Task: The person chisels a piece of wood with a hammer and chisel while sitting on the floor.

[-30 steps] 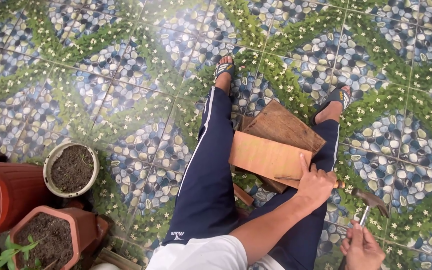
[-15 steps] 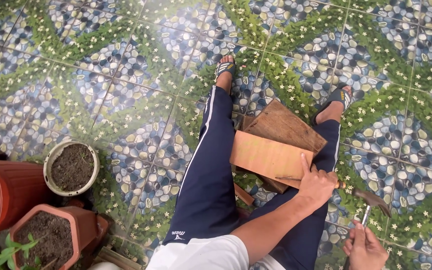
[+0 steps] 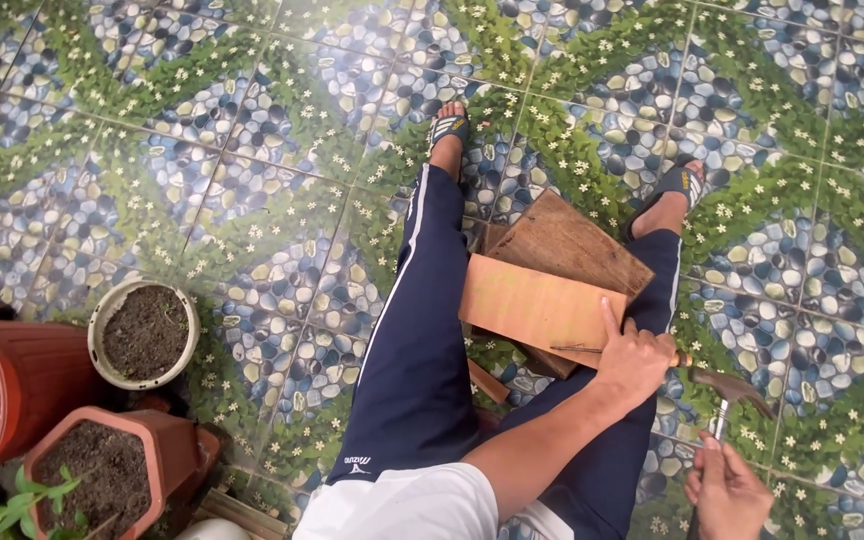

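I sit on a patterned tile floor with my legs (image 3: 422, 340) stretched out in dark blue trousers. Between them lie a light orange wooden board (image 3: 532, 305) and, beneath it, a darker brown board (image 3: 572, 245). My left hand (image 3: 637, 360) rests on the near right corner of the light board, thumb up on its surface. A thin dark nail-like sliver (image 3: 574, 348) lies at its fingertips. My right hand (image 3: 727, 495), at the bottom right, grips the metal shaft of a hammer (image 3: 730, 392), whose dark head hovers just right of my left hand.
At the left stand a round white pot of soil (image 3: 144, 335), a large red-brown pot (image 3: 12, 390) and an angular terracotta pot (image 3: 102, 475) with a green sprig. A small wood scrap (image 3: 487, 382) lies between my legs. Sandalled feet (image 3: 449, 128) point away.
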